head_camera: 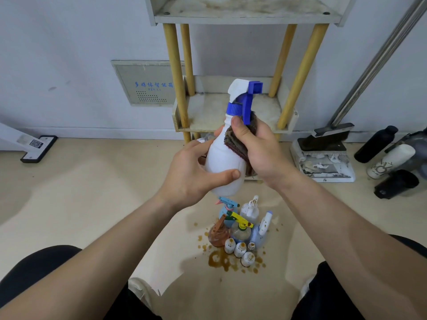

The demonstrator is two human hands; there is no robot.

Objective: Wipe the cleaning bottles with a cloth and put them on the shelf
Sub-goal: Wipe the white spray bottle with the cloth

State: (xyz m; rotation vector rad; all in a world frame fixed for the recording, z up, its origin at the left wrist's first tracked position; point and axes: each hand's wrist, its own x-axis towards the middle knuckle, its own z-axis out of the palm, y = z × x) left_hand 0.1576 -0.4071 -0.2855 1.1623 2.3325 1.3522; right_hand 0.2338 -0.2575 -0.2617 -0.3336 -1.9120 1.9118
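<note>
I hold a white spray bottle (pixel 223 158) with a blue trigger head upright in front of me. My left hand (pixel 191 174) grips its lower body, thumb across the front. My right hand (pixel 258 148) presses a dark, stained cloth (pixel 233 142) against the bottle's right side and pinches it there with the thumb. Behind the bottle stands a shelf unit (pixel 208 112) with yellow posts and dirty white boards. On the floor below my hands is a cluster of several stained spray bottles and small bottles (pixel 241 229).
Brown spill spots (pixel 219 259) surround the bottle cluster on the beige floor. A dustpan with a brush (pixel 323 155) lies right of the shelf, with dark and white bottles (pixel 388 158) further right. A mop head (pixel 38 148) rests at the left wall. My knees frame the bottom.
</note>
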